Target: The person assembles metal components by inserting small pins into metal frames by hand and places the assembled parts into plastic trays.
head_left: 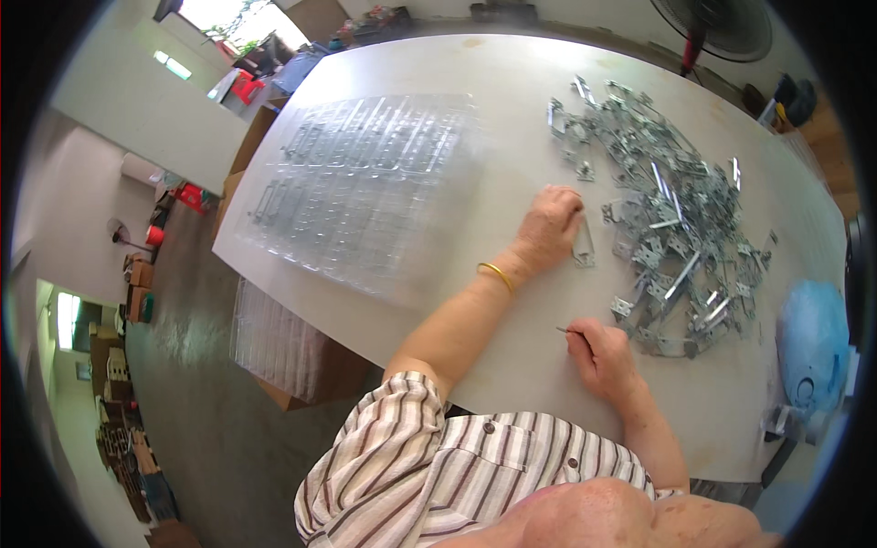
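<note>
My left hand (548,222), with a yellow bangle at the wrist, is closed over one end of a long, narrow metal bracket (585,248) near the middle of the white table (512,315). Nearer to me, my right hand (603,361) pinches a small thin metal piece (562,330), whose tip points left; its exact kind is too small to make out. Just right of both hands spreads a heap of loose metal brackets (681,242). Over on the left lie clear plastic trays (343,260), with a few metal parts in their slots.
A blue plastic bag (811,352) sits at the table's right edge. More clear trays (274,338) rest on a cardboard box (333,374) below the left edge. A fan (717,27) stands beyond the far right side.
</note>
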Tool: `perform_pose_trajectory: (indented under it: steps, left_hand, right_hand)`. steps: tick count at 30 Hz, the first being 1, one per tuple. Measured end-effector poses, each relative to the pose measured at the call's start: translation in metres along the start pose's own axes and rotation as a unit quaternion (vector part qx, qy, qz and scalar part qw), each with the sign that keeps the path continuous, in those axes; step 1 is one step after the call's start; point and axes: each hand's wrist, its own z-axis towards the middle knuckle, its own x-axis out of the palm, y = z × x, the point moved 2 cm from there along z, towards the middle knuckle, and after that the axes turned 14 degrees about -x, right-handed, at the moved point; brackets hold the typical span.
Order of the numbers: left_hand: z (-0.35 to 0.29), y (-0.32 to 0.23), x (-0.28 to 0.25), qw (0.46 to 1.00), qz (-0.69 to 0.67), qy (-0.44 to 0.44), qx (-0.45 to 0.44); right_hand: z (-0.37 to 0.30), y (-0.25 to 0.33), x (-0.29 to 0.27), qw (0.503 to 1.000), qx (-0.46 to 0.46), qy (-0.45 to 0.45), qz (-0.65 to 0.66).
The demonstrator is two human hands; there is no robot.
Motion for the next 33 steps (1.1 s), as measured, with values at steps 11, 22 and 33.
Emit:
perform_pose_trajectory:
  steps: [11,22,33]
  left_hand:
    - [0.001,0.004,-0.002,0.954,-0.264,0.002,-0.144]
    - [0.005,-0.015,-0.011,0.879,-0.413,0.115,-0.208]
    - [-0.056,-0.034,-0.007,0.725,-0.534,0.304,-0.312]
  right_hand:
    - [0.003,0.001,-0.002,0.999,0.001,-0.015,0.032]
    - [-0.005,-0.001,-0.001,0.994,0.024,-0.085,0.061]
    - [-0.011,0.001,-0.024,0.958,0.038,-0.273,0.084]
